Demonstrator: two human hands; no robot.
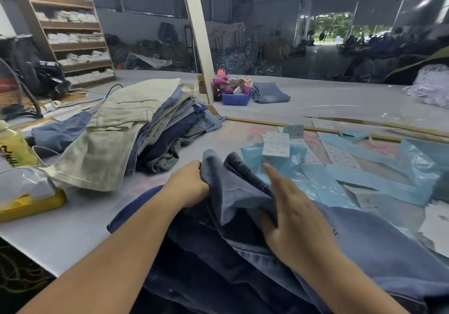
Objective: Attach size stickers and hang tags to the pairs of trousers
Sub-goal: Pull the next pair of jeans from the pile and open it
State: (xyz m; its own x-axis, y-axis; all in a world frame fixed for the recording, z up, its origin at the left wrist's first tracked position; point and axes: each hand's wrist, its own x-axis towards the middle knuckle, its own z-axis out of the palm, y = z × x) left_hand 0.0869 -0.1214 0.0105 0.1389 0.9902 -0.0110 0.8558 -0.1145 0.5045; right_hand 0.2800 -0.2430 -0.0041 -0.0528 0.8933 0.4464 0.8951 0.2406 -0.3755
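Note:
A pair of blue denim trousers [364, 236] lies bunched on the table right in front of me. My left hand [188, 183] grips a raised fold of that denim at its left edge. Over the same fold, my right hand [289, 207] holds the cloth with the thumb tucked under and the fingers stretched forward. White size sticker sheets [275, 145] lie on blue plastic bags [379, 180] just beyond my hands. A heap of folded trousers [136, 129], beige on top and blue beneath, sits to the left.
A green drink bottle [13, 147] and a yellow tray with a plastic bag [26, 196] stand at the left edge. A blue basket [236, 95] and folded jeans [269, 92] lie by the post at the back. Wooden shelves [73, 29] stand far left.

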